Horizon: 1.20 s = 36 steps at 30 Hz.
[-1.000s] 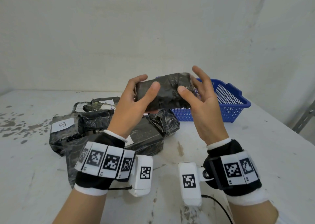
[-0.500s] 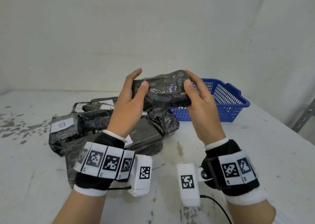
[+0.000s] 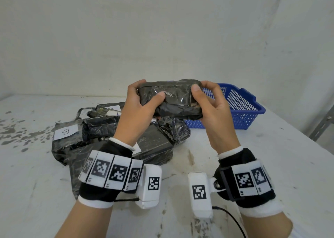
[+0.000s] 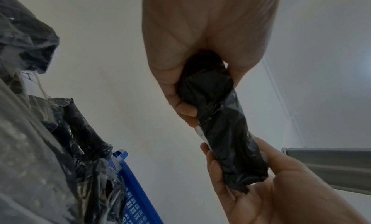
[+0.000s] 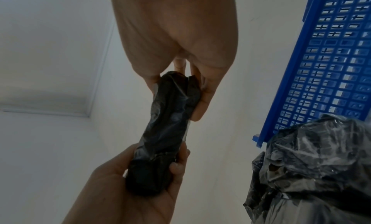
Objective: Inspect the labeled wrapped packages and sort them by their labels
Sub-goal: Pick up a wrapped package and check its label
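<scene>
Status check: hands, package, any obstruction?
Left hand and right hand grip black wrapped package ends, airborne. Label unseen. Blue basket behind, path unobstructed.

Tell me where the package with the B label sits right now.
In the head view, the B-labelled package lies on the white table at the left edge of the heap of black packages, left of the left hand, far from the blue basket.

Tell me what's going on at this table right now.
A person holds one black wrapped package up over the table, the left hand gripping one end and the right hand the other. No label shows on the side facing the head camera. More wrapped packages lie in a pile underneath, one bearing a white label marked B. A blue basket sits on the table behind the right hand; what it holds cannot be seen.
</scene>
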Available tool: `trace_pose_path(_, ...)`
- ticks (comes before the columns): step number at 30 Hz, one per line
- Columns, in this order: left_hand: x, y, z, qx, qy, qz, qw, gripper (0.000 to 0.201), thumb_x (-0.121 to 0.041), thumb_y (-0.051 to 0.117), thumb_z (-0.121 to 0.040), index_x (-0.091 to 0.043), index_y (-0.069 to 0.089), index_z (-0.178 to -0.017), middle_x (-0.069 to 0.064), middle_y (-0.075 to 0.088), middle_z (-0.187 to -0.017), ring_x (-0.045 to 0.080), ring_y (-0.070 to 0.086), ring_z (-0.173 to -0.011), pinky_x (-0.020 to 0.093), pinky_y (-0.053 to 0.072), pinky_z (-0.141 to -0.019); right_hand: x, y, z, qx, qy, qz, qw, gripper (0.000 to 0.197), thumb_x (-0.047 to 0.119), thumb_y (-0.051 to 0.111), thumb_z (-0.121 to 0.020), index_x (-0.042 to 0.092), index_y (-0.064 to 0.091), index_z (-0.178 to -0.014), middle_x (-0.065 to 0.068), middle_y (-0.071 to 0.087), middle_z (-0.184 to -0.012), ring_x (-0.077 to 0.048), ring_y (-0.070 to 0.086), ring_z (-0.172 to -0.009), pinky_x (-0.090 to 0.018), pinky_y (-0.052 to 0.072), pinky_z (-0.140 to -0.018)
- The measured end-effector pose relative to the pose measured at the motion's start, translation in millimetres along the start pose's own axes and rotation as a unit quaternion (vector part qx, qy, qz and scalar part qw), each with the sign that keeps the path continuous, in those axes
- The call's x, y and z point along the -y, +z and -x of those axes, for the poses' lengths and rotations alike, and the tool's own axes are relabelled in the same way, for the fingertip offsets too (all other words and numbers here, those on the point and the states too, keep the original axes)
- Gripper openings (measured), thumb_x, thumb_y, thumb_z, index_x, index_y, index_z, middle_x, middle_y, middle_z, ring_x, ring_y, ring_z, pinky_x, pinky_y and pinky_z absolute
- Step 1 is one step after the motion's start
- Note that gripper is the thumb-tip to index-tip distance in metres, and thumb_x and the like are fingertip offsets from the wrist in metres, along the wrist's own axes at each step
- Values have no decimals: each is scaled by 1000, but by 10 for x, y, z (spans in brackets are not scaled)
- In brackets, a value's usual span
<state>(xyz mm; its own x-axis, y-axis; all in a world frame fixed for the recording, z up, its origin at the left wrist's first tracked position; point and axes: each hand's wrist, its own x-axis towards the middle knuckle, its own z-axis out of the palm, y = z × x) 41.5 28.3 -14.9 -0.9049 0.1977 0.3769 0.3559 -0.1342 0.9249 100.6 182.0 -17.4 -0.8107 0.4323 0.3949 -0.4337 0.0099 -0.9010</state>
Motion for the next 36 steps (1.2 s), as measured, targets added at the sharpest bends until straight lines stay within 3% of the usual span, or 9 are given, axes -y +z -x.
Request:
trace_pose_path(2, 1, -7, -6, -6, 4, -24, 1000, 45, -31, 68, -88, -19, 50, -126, -1, 67, -109, 11, 67, -100, 30, 55, -89, 9, 8, 9, 5, -2, -4, 1000, 16, 27, 63, -97, 23, 60, -112, 3, 75, -82, -12, 70, -81, -37, 60, -82)
trace_pose_path(5, 0, -14, -12, -15, 16, -35, 999, 40, -34, 68, -88, -20, 52, -122, -2, 66, -108, 11, 66, -101, 35, 53, -94, 9, 17, 21, 18, -5, 1, 1000, 25, 24, 67, -94, 24, 59, -118, -1, 77, -95, -15, 73, -87, -32, 60, -79)
trace_pose_path(10, -25, 4, 21, 11, 6, 1, 1000, 44, -30, 64, -91, -22, 45, -130, -5, 64, -103, 7, 70, -82, 23, 54, -54, 1, 48, 45, 25, -12, 15, 999, 44, 20, 74, -88, 23, 53, -126, -1, 75, -105, -10, 74, -88, -21, 58, -71)
trace_pose_path(14, -36, 5, 31, 12, 6, 4, 1000, 51, -29, 65, -90, -21, 41, -134, -2, 64, -108, 9, 71, -81, 26, 54, -48, -46, 58, 50, 20, -49, 72, 996, 50, 22, 79, -85, 22, 54, -129, 4, 71, -114, -8, 71, -102, -28, 60, -81)
trace_pose_path(18, -13, 4, 9, -1, 28, 4, 1000, 45, -38, 70, -86, -18, 51, -123, 1, 66, -113, 18, 69, -101, 39, 60, -76, -22, 63, 69, 26, -48, 67, 996, 39, 22, 74, -89, 26, 56, -124, 4, 68, -113, -8, 71, -91, -19, 53, -54)
trace_pose_path(22, -32, -1, 21, 6, 35, 11, 999, 47, -43, 70, -84, -19, 52, -120, -1, 67, -112, 13, 66, -104, 41, 54, -93, 5, 62, 76, 21, -46, 54, 997, 29, 26, 69, -93, 26, 59, -120, 6, 68, -103, -6, 71, -79, -24, 52, -48)
trace_pose_path(28, -27, -17, 24, 20, 32, 20, 999, 32, -32, 61, -92, -21, 52, -121, -5, 66, -107, 0, 66, -90, 18, 53, -72, -29, 53, 33, 14, -43, 23, 999, 10, 25, 63, -97, 25, 65, -107, 5, 68, -103, -10, 68, -94, -33, 59, -75)
trace_pose_path(33, -52, 2, 45, 32, 2, 19, 999, 34, -35, 60, -93, -19, 51, -121, -4, 68, -98, 12, 72, -78, 31, 58, -54, -29, 32, 16, 7, -31, -8, 999, 34, 23, 64, -97, 32, 56, -129, 3, 72, -115, -13, 68, -109, -30, 58, -87)
trace_pose_path(36, -21, 8, 26, 28, 24, -1, 999, 32, -28, 64, -92, -17, 51, -120, -1, 67, -97, 18, 71, -89, 35, 59, -71, -18, 30, 7, 18, -33, -1, 999, 38, 23, 61, -99, 27, 55, -136, 2, 69, -125, -10, 66, -114, -26, 57, -88)
